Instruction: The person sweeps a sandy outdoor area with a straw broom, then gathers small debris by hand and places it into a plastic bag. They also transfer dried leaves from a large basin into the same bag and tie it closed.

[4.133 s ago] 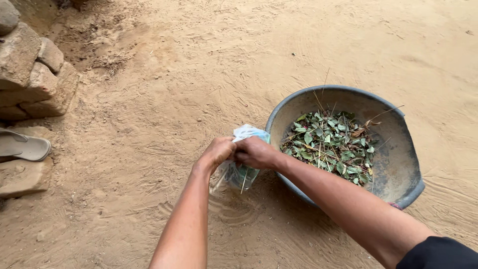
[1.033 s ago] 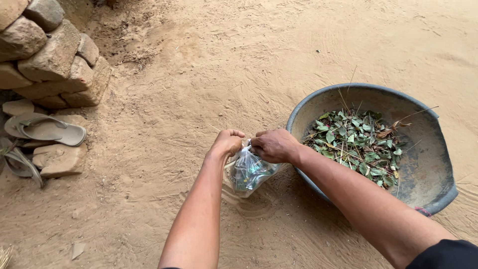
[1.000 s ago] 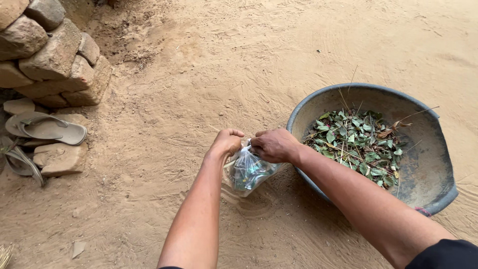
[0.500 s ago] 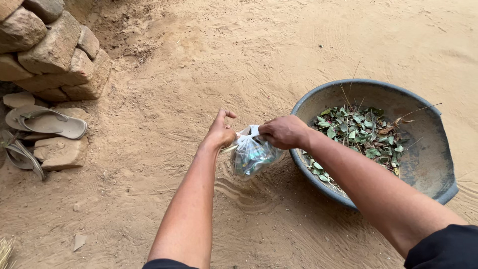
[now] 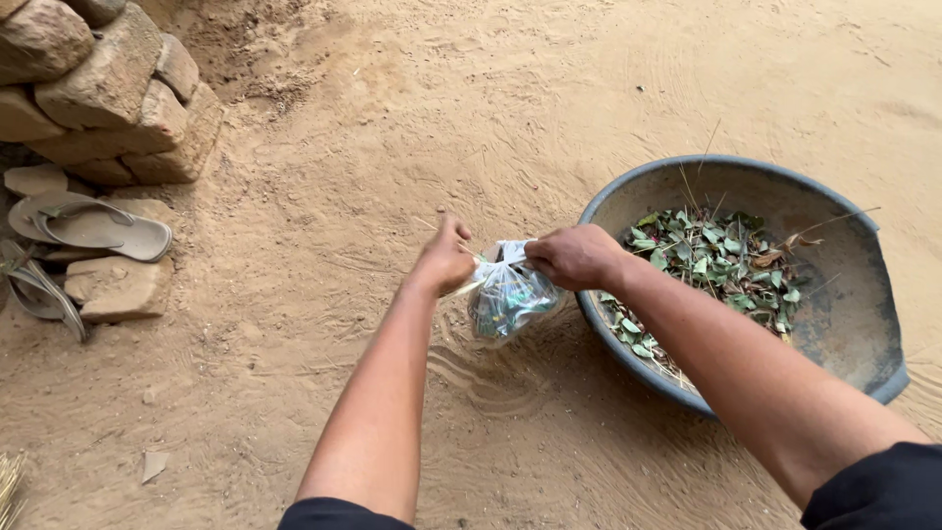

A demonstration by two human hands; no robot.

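Note:
A small clear plastic bag (image 5: 508, 299) with greenish contents hangs just above the sandy ground, beside the rim of a large grey basin (image 5: 863, 324). My right hand (image 5: 574, 257) grips the bag's top on its right side. My left hand (image 5: 444, 260) is closed at the bag's left side, pinching its top or a thin strand there. The basin holds a heap of green and brown leaves with thin twigs (image 5: 716, 270).
Sandy ground lies all around. At the far left stands a stack of rough stones (image 5: 103, 93), with worn sandals (image 5: 93, 226) lying on lower stones in front of it.
Both hands have stayed at the bag's top and lifted it slightly off the sand. My left hand has drawn a little away to the left. The view has shifted somewhat.

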